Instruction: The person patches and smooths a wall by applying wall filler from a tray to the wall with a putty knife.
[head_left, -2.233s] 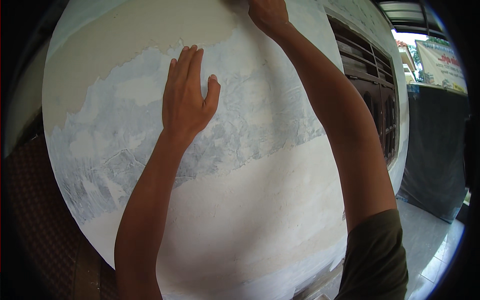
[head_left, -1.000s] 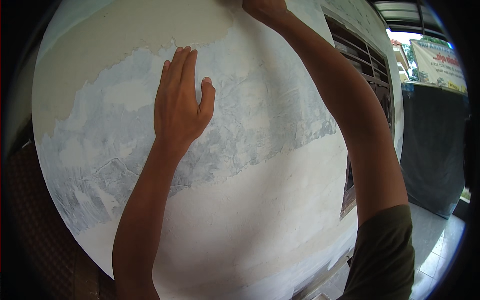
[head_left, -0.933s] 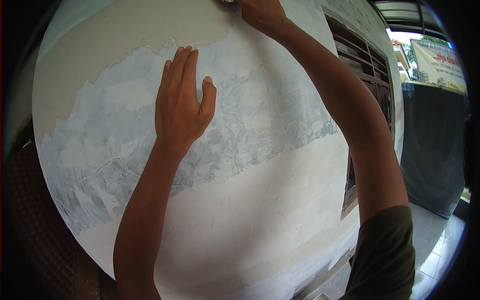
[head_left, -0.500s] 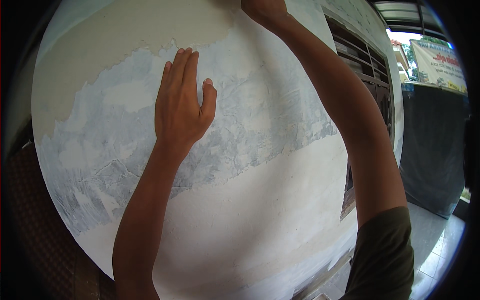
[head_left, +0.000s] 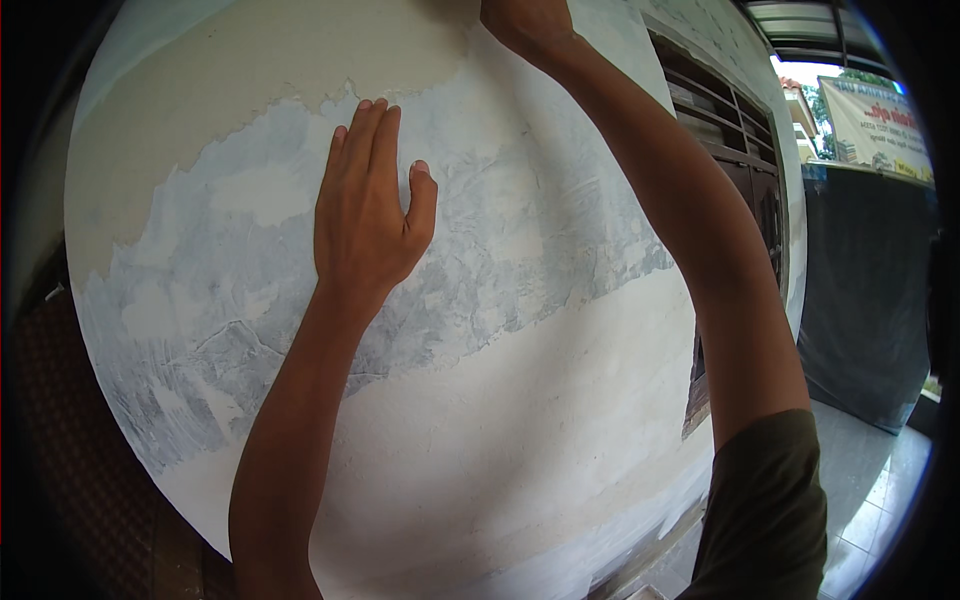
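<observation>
My left hand [head_left: 368, 205] lies flat against a plastered wall [head_left: 500, 440], fingers stretched upward and thumb held apart. Its fingertips meet the ragged lower border of a beige coat [head_left: 300, 45] that covers the upper wall. Around the hand is a patchy grey-white band [head_left: 250, 270], with smoother off-white wall below it. My right arm reaches up across the wall, and my right hand [head_left: 527, 25] is cut off by the top edge. Only the wrist and back of that hand show; its fingers, and anything in them, are out of view.
On the right, a dark slatted window frame [head_left: 725, 130] is set into the wall. Beyond it stand a tall black sheet-like panel [head_left: 870, 290] and a hanging banner [head_left: 880, 125], above a tiled floor [head_left: 860, 525]. A dark reddish patterned surface [head_left: 70, 420] is at the lower left.
The view has shifted very slightly. My left hand stays flat at the same spot on the wall, and my right arm holds nearly the same raised position.
</observation>
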